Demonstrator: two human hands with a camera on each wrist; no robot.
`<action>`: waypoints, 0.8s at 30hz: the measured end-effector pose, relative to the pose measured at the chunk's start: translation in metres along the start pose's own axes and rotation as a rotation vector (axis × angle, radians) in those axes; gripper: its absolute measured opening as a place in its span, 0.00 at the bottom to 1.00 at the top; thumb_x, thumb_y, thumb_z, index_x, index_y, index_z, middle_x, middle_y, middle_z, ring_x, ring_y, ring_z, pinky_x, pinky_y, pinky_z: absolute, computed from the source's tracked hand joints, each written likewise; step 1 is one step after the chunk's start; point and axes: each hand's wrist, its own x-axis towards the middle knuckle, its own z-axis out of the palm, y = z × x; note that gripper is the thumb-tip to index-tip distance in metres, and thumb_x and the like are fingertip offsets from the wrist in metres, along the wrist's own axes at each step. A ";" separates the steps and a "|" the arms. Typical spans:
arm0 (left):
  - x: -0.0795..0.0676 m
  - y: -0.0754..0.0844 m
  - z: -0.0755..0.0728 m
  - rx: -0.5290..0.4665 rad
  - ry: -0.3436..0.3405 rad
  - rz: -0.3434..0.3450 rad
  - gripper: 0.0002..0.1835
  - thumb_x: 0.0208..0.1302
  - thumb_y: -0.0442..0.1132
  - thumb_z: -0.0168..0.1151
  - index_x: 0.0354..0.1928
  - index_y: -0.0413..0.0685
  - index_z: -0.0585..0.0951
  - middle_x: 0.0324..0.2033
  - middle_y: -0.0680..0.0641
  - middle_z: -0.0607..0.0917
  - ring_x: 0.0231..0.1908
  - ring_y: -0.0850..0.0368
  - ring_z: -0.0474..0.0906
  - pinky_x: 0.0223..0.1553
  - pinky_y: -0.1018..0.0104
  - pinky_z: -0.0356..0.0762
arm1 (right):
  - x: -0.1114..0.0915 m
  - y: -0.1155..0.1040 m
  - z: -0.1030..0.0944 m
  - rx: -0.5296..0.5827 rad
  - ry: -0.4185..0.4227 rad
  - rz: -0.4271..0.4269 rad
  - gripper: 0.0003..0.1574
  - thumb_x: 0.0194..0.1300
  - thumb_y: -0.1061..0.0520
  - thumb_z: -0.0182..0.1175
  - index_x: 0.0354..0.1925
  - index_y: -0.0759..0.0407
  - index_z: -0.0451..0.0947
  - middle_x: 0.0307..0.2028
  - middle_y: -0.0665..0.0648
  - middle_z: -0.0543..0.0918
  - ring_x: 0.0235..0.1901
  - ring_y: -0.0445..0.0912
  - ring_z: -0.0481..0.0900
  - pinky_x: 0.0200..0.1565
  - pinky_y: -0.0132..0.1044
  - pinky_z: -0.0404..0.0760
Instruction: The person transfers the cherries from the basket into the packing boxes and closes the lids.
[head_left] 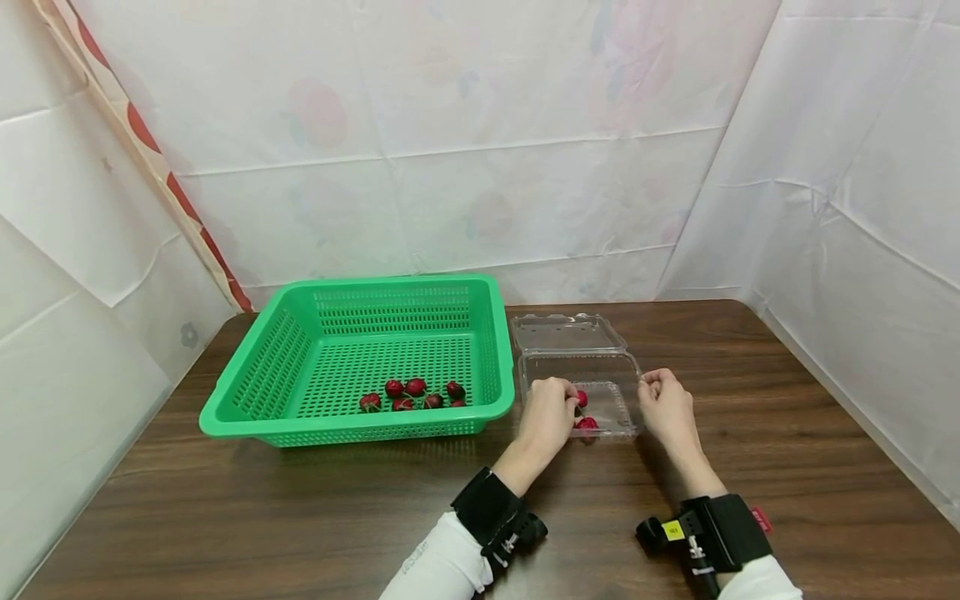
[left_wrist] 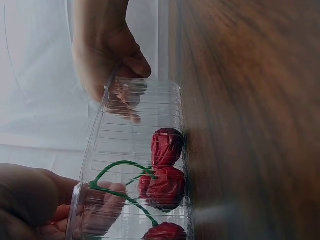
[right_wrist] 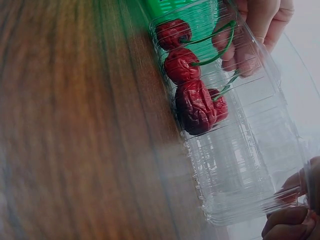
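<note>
A clear plastic clamshell container (head_left: 611,400) stands with its lid (head_left: 566,333) folded back. Inside it, by the front wall, lie several wrinkled dark red cherries (right_wrist: 194,107) with green stems (left_wrist: 117,164). My left hand (head_left: 547,412) reaches over the container's left side; its fingertips pinch a cherry by the stem, low inside the box. Over at the right side, my right hand (head_left: 666,408) grips the rim between thumb and fingers, and the right wrist view shows these fingers (right_wrist: 285,222) at the container's edge.
Left of the container sits a large green plastic basket (head_left: 504,358) with slotted walls, holding several more cherries (head_left: 415,387) near its front right corner. Both stand on a dark wood table (head_left: 337,517). White sheeting (head_left: 450,192) hangs behind and at both sides.
</note>
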 end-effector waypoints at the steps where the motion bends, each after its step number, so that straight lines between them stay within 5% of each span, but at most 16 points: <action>1: 0.000 0.000 0.000 0.005 -0.005 -0.003 0.04 0.54 0.29 0.60 0.25 0.39 0.83 0.24 0.47 0.83 0.21 0.63 0.77 0.20 0.78 0.69 | 0.000 0.000 0.000 -0.001 0.001 -0.001 0.11 0.60 0.62 0.45 0.38 0.70 0.70 0.18 0.53 0.68 0.17 0.45 0.65 0.22 0.35 0.65; 8: 0.000 0.001 -0.002 0.062 -0.042 -0.022 0.05 0.54 0.28 0.60 0.26 0.39 0.83 0.25 0.46 0.83 0.25 0.60 0.79 0.23 0.76 0.71 | 0.000 0.000 0.000 -0.005 0.009 0.000 0.12 0.60 0.62 0.46 0.38 0.70 0.70 0.18 0.53 0.69 0.17 0.45 0.66 0.22 0.36 0.65; 16: -0.001 0.001 0.001 0.156 -0.057 -0.024 0.13 0.56 0.35 0.60 0.14 0.45 0.78 0.15 0.50 0.79 0.16 0.64 0.71 0.17 0.74 0.64 | -0.001 0.000 0.000 -0.005 0.000 -0.004 0.12 0.61 0.62 0.45 0.38 0.70 0.70 0.18 0.54 0.69 0.17 0.45 0.65 0.22 0.35 0.65; 24: -0.002 0.003 0.002 0.184 -0.029 -0.014 0.07 0.54 0.35 0.62 0.22 0.41 0.77 0.20 0.45 0.80 0.23 0.54 0.79 0.19 0.68 0.70 | -0.001 0.000 0.000 0.001 -0.001 -0.009 0.11 0.60 0.63 0.46 0.38 0.70 0.70 0.18 0.53 0.69 0.17 0.44 0.65 0.21 0.35 0.64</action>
